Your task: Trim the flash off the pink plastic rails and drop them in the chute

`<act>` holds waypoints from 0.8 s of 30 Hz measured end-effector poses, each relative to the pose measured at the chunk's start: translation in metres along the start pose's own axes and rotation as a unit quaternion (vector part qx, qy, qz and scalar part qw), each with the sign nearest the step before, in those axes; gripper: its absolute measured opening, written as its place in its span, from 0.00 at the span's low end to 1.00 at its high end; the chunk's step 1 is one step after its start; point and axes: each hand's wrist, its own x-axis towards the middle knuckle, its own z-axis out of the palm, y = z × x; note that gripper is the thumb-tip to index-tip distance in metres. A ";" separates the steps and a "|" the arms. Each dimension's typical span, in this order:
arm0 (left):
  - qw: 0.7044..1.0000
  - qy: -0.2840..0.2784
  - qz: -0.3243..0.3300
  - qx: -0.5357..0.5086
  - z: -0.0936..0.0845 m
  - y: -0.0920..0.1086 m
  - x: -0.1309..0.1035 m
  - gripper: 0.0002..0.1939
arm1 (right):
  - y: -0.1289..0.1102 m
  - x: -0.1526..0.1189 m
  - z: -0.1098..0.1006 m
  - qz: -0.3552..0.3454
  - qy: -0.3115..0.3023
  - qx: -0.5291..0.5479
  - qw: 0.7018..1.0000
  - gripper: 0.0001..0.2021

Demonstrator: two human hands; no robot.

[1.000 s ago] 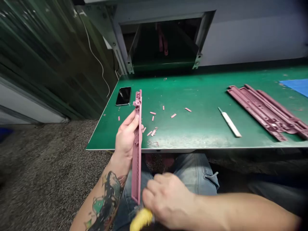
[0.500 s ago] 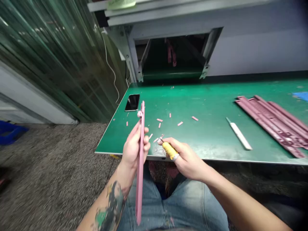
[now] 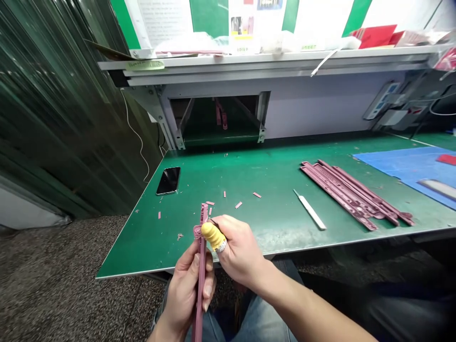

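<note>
My left hand (image 3: pixel 192 280) is closed around a long, narrow pink plastic part (image 3: pixel 200 285), held upright over the table's front edge. A rounded lug sticks out to the left near its top. My right hand (image 3: pixel 240 247) is closed at that upper end, its thumb wrapped in a yellow covering (image 3: pixel 213 236) that lies against the part beside the lug. A thin dark blade (image 3: pixel 213 222) shows between thumb and fingers; most of it is hidden in the grip. Several small pink scraps (image 3: pixel 238 205) lie on the green table (image 3: pixel 270 190) beyond my hands.
A phone (image 3: pixel 168 181) lies at the left table edge. Right of my hands are a white-handled knife (image 3: pixel 310 211), several long pink parts (image 3: pixel 349 194) and a blue sheet (image 3: pixel 399 164). Behind stands a framed opening with a green belt (image 3: pixel 221 133), below a shelf (image 3: pixel 249 64).
My view has swung up and to the right. My right hand has come up against the pink part's upper end, where before it was apart, near the scraps. The part's lugged side has turned towards me.
</note>
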 end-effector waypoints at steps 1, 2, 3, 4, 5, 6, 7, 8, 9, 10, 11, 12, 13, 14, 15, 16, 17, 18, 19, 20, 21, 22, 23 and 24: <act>1.000 -0.005 0.004 0.001 -0.003 -0.002 0.000 0.14 | -0.001 -0.001 0.000 -0.005 0.002 0.008 1.000 0.11; 1.000 -0.006 0.008 0.002 -0.005 -0.003 0.001 0.13 | -0.001 -0.001 0.001 -0.010 0.004 0.014 1.000 0.11; 1.000 -0.006 0.010 0.003 -0.007 -0.005 0.001 0.13 | -0.002 -0.002 0.001 -0.014 0.004 0.017 1.000 0.11; 1.000 -0.005 0.012 0.003 -0.009 -0.006 0.002 0.13 | -0.002 -0.002 0.002 -0.016 0.005 0.018 1.000 0.11; 1.000 -0.005 0.014 0.005 -0.010 -0.007 0.002 0.12 | -0.003 -0.003 0.003 -0.019 0.004 0.018 1.000 0.12; 1.000 -0.004 0.015 0.007 -0.011 -0.007 0.002 0.12 | -0.004 -0.003 0.003 -0.022 0.005 0.015 1.000 0.12; 1.000 -0.003 0.015 0.009 -0.010 -0.006 0.001 0.12 | -0.004 -0.004 0.003 -0.025 0.006 0.008 1.000 0.13; 1.000 -0.002 0.015 0.012 -0.009 -0.005 0.000 0.12 | -0.005 -0.004 0.003 -0.027 0.006 -0.002 1.000 0.14; 1.000 0.000 0.014 0.015 -0.008 -0.003 -0.001 0.13 | -0.005 -0.005 0.003 -0.030 0.005 -0.015 0.999 0.15; 1.000 0.003 0.013 0.018 -0.005 0.000 -0.002 0.13 | -0.006 -0.005 0.002 -0.031 0.000 -0.031 0.999 0.16; 1.000 0.007 0.012 0.021 -0.003 0.002 -0.003 0.13 | -0.007 -0.005 0.001 -0.032 -0.007 -0.050 0.998 0.18; 1.000 0.012 0.012 0.024 0.001 0.005 -0.004 0.13 | -0.007 -0.006 0.000 -0.030 -0.016 -0.070 0.997 0.19; 0.999 0.018 0.011 0.027 0.004 0.008 -0.005 0.12 | -0.008 -0.006 -0.001 -0.027 -0.026 -0.090 0.995 0.20; 0.999 0.023 0.011 0.029 0.007 0.010 -0.006 0.12 | -0.008 -0.006 -0.002 -0.021 -0.030 -0.109 0.993 0.20; 0.999 0.026 0.011 0.031 0.009 0.013 -0.007 0.12 | -0.009 -0.006 -0.002 -0.012 -0.028 -0.125 0.992 0.20; 0.999 0.028 0.009 0.034 0.012 0.014 -0.008 0.12 | -0.009 -0.006 -0.003 -0.002 -0.022 -0.136 0.990 0.20; 0.999 0.031 0.008 0.037 0.013 0.015 -0.009 0.12 | -0.009 -0.006 -0.004 0.006 -0.014 -0.144 0.989 0.19; 0.998 0.035 0.008 0.042 0.015 0.016 -0.009 0.12 | -0.009 -0.006 -0.004 0.011 -0.007 -0.150 0.989 0.18; 0.998 0.039 0.009 0.047 0.016 0.016 -0.010 0.13 | -0.009 -0.006 -0.004 0.011 -0.005 -0.157 0.987 0.17; 0.998 0.043 0.011 0.052 0.016 0.016 -0.010 0.13 | -0.009 -0.005 -0.005 0.009 -0.008 -0.168 0.986 0.16; 0.997 0.044 0.014 0.057 0.017 0.017 -0.010 0.13 | -0.008 -0.005 -0.006 0.004 -0.016 -0.181 0.983 0.15; 0.997 0.044 0.016 0.062 0.017 0.017 -0.010 0.13 | -0.008 -0.004 -0.007 -0.001 -0.027 -0.196 0.980 0.13; 0.997 0.043 0.018 0.066 0.018 0.019 -0.009 0.13 | -0.008 -0.003 -0.009 -0.004 -0.037 -0.209 0.977 0.12; 0.996 0.044 0.020 0.070 0.018 0.022 -0.007 0.14 | -0.008 -0.002 -0.012 -0.006 -0.050 -0.215 0.975 0.11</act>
